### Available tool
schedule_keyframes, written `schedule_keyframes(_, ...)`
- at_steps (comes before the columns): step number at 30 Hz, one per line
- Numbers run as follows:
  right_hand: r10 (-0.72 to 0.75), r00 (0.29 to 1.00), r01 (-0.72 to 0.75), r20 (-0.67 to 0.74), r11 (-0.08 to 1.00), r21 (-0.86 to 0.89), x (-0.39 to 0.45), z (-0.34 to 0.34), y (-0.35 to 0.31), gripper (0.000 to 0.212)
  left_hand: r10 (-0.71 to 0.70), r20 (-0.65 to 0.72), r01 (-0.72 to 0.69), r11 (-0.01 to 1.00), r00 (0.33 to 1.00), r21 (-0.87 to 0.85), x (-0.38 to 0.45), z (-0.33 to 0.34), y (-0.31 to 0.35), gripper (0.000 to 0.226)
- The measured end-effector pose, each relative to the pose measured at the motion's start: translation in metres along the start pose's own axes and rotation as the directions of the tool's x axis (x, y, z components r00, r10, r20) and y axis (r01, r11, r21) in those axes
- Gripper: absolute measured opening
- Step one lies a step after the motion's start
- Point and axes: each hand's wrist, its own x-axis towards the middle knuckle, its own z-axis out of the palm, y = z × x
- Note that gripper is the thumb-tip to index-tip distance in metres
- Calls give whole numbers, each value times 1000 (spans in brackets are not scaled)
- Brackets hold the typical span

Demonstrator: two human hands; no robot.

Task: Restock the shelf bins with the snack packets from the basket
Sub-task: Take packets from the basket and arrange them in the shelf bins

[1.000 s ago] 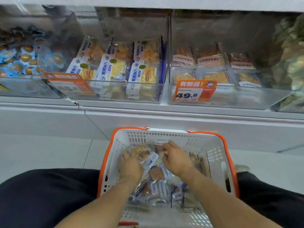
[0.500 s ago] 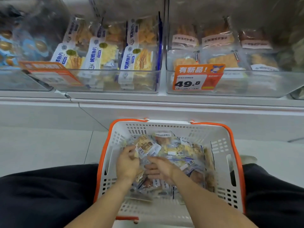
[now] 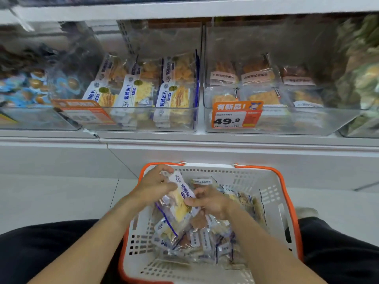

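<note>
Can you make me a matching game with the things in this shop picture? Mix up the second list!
Things:
1. white plastic basket with orange rim
2. orange price tag reading 49.8
3. white-and-blue fish snack packet
4. blue-wrapped round snacks

Places:
A. in the far-left clear bin
B. held by both hands
C. on the floor below the shelf
D. on the front of a clear bin

Pairs: 1-C, 2-D, 3-B, 4-A

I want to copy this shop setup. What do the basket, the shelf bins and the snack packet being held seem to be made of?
Basket: likely rigid moulded plastic, matte white with slotted walls and an orange rim. Shelf bins: clear glossy plastic, probably acrylic; the stock shows through the walls. Snack packet, held by both hands: thin glossy film, clear with printed white panels, crinkled and glinting.
</note>
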Motion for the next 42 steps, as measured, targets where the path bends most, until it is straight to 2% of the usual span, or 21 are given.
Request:
schedule_keyframes(2,-81,997,78,-20,990,-118,-14,0,-25,25,44,125,-65,983,991,171,-1,-14,18,23)
schedule_keyframes(4,-162,987,153,-18,959,-237,-25,1,-48,21,36,262,-141,908,964,394,-2,-29,36,21)
schedule_keyframes(6,-247,969,230,-18,923,-308,-38,4,-69,23,1,373,-217,814,928,539,-6,-40,54,17)
schedule_keyframes(8,-332,942,305,-38,901,-309,-49,8,-86,19,14,431,-300,737,902,605,-11,-50,69,14)
schedule_keyframes(10,-427,899,389,-92,878,-280,-59,12,-99,16,82,424,-351,712,902,608,-15,-57,79,10)
schedule_keyframes(12,-504,841,470,-198,861,-197,-65,12,-106,31,202,341,-376,714,918,591,-15,-64,84,10)
schedule_keyframes(14,-547,790,521,-277,837,-168,-72,11,-113,45,290,175,-339,795,941,503,-15,-71,86,13)
schedule_keyframes(17,-576,766,556,-285,816,-158,-84,16,-124,39,329,-45,-311,922,943,231,-17,-75,87,7)
schedule_keyframes(21,-616,722,618,-316,779,-107,-91,40,-140,32,399,-124,-400,916,909,16,-26,-79,90,7)
schedule_keyframes(24,-656,637,646,-404,741,-185,-90,60,-157,20,514,-244,-522,852,823,32,-34,-89,94,12)
schedule_keyframes(26,-680,602,651,-418,721,-236,-92,71,-175,19,588,-399,-589,797,704,135,-37,-105,98,13)
schedule_keyframes(28,-701,587,628,-405,710,-319,-88,79,-203,16,680,-479,-554,732,556,396,-34,-131,99,17)
schedule_keyframes(29,-705,587,604,-398,709,-364,-83,83,-218,14,721,-466,-460,690,513,559,-30,-147,97,21)
schedule_keyframes(30,-707,591,585,-390,708,-397,-76,87,-233,14,744,-431,-339,635,511,694,-25,-162,93,24)
schedule_keyframes(32,-698,614,559,-368,714,-423,-55,94,-262,15,713,-364,-130,535,600,835,-15,-185,82,31)
schedule_keyframes(33,-687,633,546,-357,723,-423,-43,97,-275,14,679,-350,-73,511,645,857,-12,-191,75,33)
schedule_keyframes(34,-668,658,533,-348,739,-411,-32,103,-288,12,662,-346,-50,502,665,864,-10,-195,69,32)
schedule_keyframes(38,-545,786,428,-293,821,-378,15,126,-325,12,714,-388,-113,543,583,832,-2,-204,57,24)
schedule_keyframes(40,-463,845,354,-267,860,-367,37,136,-334,12,725,-395,-131,551,564,824,3,-207,55,23)
schedule_keyframes(42,-425,867,242,-260,815,-526,51,142,-338,11,745,-391,-161,548,541,821,7,-209,53,20)
